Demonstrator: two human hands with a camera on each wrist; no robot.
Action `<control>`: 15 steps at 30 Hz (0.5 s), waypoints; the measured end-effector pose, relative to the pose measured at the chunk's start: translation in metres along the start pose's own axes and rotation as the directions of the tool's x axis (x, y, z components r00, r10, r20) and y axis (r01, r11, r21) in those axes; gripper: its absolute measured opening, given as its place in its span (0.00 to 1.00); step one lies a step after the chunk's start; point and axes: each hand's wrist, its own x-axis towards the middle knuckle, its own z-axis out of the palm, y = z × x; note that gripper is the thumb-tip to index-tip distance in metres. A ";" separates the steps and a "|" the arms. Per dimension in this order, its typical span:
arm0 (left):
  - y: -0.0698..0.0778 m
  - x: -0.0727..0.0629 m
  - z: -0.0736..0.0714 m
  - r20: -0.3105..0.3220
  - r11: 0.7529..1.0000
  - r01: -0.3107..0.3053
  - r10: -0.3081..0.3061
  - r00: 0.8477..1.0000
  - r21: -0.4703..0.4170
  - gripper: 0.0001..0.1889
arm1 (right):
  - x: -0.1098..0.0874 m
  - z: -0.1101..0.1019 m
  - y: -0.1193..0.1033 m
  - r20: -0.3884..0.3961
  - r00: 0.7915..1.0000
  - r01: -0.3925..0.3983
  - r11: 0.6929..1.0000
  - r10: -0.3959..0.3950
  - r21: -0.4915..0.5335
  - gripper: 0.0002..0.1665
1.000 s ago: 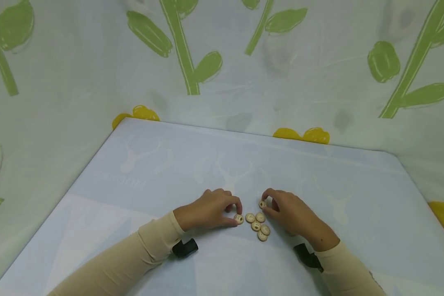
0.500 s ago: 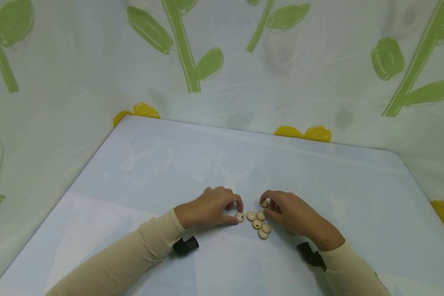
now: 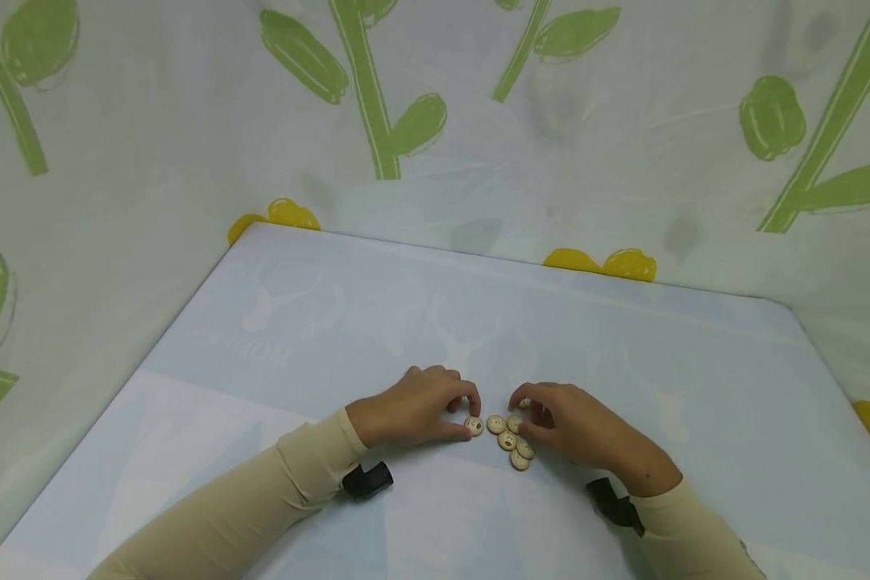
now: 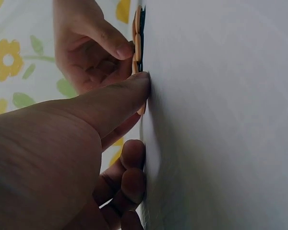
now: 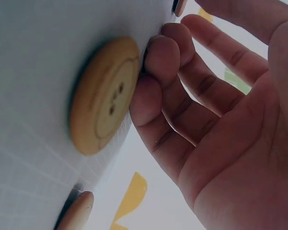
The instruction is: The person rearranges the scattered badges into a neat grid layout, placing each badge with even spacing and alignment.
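Head view has your left hand (image 3: 420, 408) just left of the cluster (image 3: 507, 441) on the surface (image 3: 449, 515), thumb and forefinger narrow, pinching the left button (image 3: 474, 424) by its rim; a slim gap parts that button from the cluster. Your right hand (image 3: 576, 423) is at the cluster's right side, thumb and forefinger curved into a narrow arch. The right button (image 3: 525, 403) shows only partly beyond the cluster, behind that forefinger, so I cannot tell whether you grip it. Right wrist view shows your other fingers (image 5: 162, 57) curled close beside a nearby button (image 5: 104, 98), perhaps one of the cluster's.

Watch your right thumb: it is so near the cluster's far right piece that a low squeeze could knock it askew. Pushing the left button too hard rightward would likely shunt the cluster, and an off-centre pinch on its rounded rim might flip it loose.
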 end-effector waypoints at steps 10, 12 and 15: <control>0.001 0.001 -0.001 0.003 1.000 0.006 -0.006 1.000 0.006 0.10 | -0.001 -0.001 -0.001 0.009 0.999 0.037 0.999 -0.037 -0.019 0.12; 0.000 0.001 -0.001 -0.002 1.000 -0.001 0.001 1.000 0.006 0.10 | -0.001 -0.001 -0.001 0.007 0.999 0.040 0.999 -0.040 -0.022 0.12; 0.000 0.001 0.000 0.008 1.000 0.001 -0.001 1.000 0.002 0.10 | -0.001 -0.001 -0.001 0.016 0.999 0.035 0.999 -0.035 -0.012 0.11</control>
